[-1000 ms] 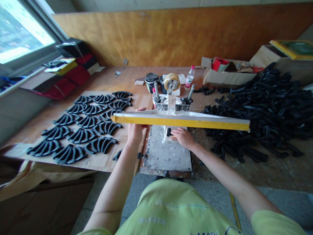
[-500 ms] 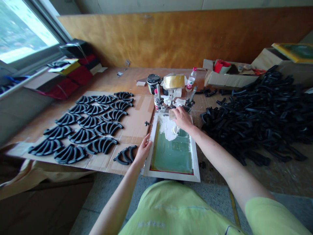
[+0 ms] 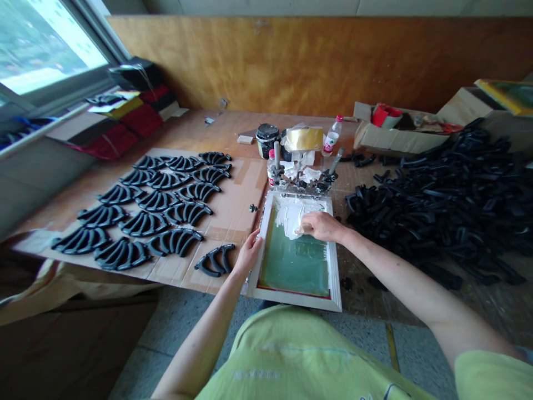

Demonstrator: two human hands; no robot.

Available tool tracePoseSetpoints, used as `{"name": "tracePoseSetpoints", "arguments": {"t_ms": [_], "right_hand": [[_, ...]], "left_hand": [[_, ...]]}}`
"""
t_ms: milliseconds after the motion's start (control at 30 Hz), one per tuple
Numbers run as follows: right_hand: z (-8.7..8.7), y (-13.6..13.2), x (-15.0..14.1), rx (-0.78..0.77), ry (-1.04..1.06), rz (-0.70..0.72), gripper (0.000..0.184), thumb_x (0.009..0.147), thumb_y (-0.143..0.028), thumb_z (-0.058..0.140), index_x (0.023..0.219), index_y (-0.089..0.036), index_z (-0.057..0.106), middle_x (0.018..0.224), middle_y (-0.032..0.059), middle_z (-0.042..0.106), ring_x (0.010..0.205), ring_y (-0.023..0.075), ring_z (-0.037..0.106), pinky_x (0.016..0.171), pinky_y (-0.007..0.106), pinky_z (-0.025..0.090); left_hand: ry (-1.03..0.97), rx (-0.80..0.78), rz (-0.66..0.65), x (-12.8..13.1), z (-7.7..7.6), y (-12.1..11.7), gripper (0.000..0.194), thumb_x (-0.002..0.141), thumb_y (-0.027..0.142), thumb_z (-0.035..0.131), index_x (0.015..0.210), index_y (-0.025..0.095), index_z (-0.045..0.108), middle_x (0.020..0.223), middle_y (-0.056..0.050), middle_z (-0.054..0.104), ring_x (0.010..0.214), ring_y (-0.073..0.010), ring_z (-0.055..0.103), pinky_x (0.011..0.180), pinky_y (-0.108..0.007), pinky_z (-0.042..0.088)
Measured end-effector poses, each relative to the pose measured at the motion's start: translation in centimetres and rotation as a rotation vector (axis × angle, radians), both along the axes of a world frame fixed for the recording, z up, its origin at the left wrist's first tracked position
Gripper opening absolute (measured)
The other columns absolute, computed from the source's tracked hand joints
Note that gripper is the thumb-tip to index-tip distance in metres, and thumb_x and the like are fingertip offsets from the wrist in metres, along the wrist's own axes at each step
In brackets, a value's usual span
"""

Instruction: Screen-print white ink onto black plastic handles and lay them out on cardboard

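Observation:
A screen-printing frame (image 3: 335, 261) with white rails and a green mesh lies in front of me. Thick white ink (image 3: 287, 214) covers the upper part of the mesh. My right hand (image 3: 322, 225) is closed over the right side of the ink, pinching a small flat scraper that its fingers now mostly hide. Against the left rail rests my left hand (image 3: 249, 253), its fingers stretched out along the edge and holding nothing. A metal hinge clamp (image 3: 302, 186) with two upright posts stands at the frame's far end.
Curved black plastic parts (image 3: 144, 223) lie in fanned rows on cardboard (image 3: 233, 222) at left. A big heap of black parts (image 3: 437, 205) is on the right. Behind the clamp stand an ink tub (image 3: 267, 139), a tape roll (image 3: 303, 139) and a bottle (image 3: 332, 136); a carton (image 3: 400, 139) is farther right.
My right hand has come from the frame's far end toward me and slightly right, turning sideways. The flat scraper, plainly visible before, is mostly hidden. My left hand stays at the left rail.

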State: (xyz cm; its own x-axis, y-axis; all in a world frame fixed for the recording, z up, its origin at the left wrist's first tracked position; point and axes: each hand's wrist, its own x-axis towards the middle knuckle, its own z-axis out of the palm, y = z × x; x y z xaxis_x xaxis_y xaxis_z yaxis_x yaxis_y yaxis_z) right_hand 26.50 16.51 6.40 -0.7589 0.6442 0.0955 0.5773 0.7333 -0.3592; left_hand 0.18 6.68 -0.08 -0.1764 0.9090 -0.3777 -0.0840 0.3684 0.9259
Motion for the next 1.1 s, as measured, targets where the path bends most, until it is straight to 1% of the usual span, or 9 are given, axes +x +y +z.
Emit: {"name": "tracePoseSetpoints", "arguments": {"t_ms": [100,233,367,533,633,767,833,967,1100], "right_hand": [[-1.0,-0.1,-0.7,0.093,0.076,-0.117,0.021,0.079,-0.005,0.051,0.086,-0.018,0.066,0.088,0.0065,0.066,0.088,0.0209,0.058,0.078,0.03,0.044],[-2.4,-2.0,-0.4,0.15,0.151,0.026,0.03,0.076,0.0,0.05,0.096,-0.016,0.066,0.095,0.008,0.067,0.097,0.0219,0.058,0.084,0.032,0.045],[-1.0,-0.8,-0.8,0.083,0.159,-0.045,0.016,0.082,-0.012,0.059,0.092,-0.02,0.067,0.086,0.0037,0.068,0.083,0.0191,0.061,0.074,0.029,0.046],[2.6,4.8,-1.6,0.143,0.184,-0.386,0.05,0.08,-0.023,0.068,0.128,-0.031,0.056,0.1,0.0011,0.069,0.08,0.019,0.062,0.07,0.029,0.046],[3.3,7.2,1.8,0.201,0.282,-0.589,0.045,0.084,-0.028,0.061,0.129,-0.029,0.055,0.096,0.0026,0.069,0.08,0.02,0.062,0.074,0.031,0.047],[0.5,6.9,7.8,0.126,0.371,-0.949,0.027,0.087,-0.026,0.051,0.109,-0.017,0.064,0.087,0.0077,0.07,0.079,0.0234,0.062,0.077,0.037,0.048],[-2.0,5.2,8.6,0.068,0.31,-0.941,0.024,0.087,-0.026,0.051,0.104,-0.017,0.065,0.092,0.0097,0.07,0.087,0.026,0.062,0.082,0.04,0.047],[-5.8,0.4,5.3,0.038,0.129,-0.561,0.027,0.083,-0.033,0.062,0.107,-0.022,0.064,0.106,0.0085,0.068,0.106,0.0278,0.057,0.093,0.044,0.042],[-5.0,-3.9,0.4,0.058,0.063,-0.46,0.013,0.085,-0.03,0.062,0.093,-0.021,0.065,0.094,0.0078,0.068,0.095,0.0245,0.057,0.088,0.04,0.043]], "left_hand": [[0.039,-0.002,-0.027,-0.2,0.1,-0.1,0.065,0.074,0.052,0.066,0.129,0.02,0.056,0.091,-0.005,0.07,0.074,-0.0153,0.062,0.065,-0.023,0.048],[0.093,-0.033,-0.06,-0.4,0.1,-0.1,0.073,0.073,0.057,0.064,0.134,0.019,0.052,0.088,-0.005,0.07,0.068,-0.0151,0.062,0.059,-0.024,0.047],[0.106,-0.045,-0.071,-0.5,1.0,0.0,0.075,0.072,0.058,0.065,0.135,0.019,0.051,0.083,-0.003,0.069,0.063,-0.014,0.06,0.057,-0.023,0.046],[0.072,0.006,-0.098,-0.9,5.5,0.4,0.07,0.076,0.06,0.061,0.133,0.021,0.053,0.08,-0.002,0.069,0.061,-0.0135,0.059,0.057,-0.023,0.045],[0.042,0.062,-0.083,-0.7,9.2,1.6,0.058,0.08,0.063,0.053,0.115,0.018,0.066,0.077,-0.002,0.067,0.06,-0.0123,0.057,0.056,-0.023,0.045],[-0.157,0.32,0.043,0.8,13.1,5.0,0.049,0.079,0.06,0.056,0.101,0.017,0.065,0.09,-0.003,0.068,0.075,-0.0152,0.062,0.066,-0.025,0.05],[-0.208,0.388,0.086,1.6,13.9,6.6,0.047,0.078,0.057,0.058,0.103,0.017,0.062,0.087,-0.003,0.067,0.075,-0.0153,0.063,0.064,-0.025,0.05],[-0.19,0.326,0.21,3.0,11.6,6.6,0.048,0.082,0.056,0.053,0.108,0.017,0.059,0.081,-0.003,0.067,0.069,-0.013,0.063,0.057,-0.02,0.047],[-0.26,-0.085,-0.067,5.8,6.1,1.9,0.056,0.08,0.06,0.056,0.115,0.016,0.058,0.093,-0.011,0.071,0.073,-0.0163,0.066,0.054,-0.022,0.049]]}}
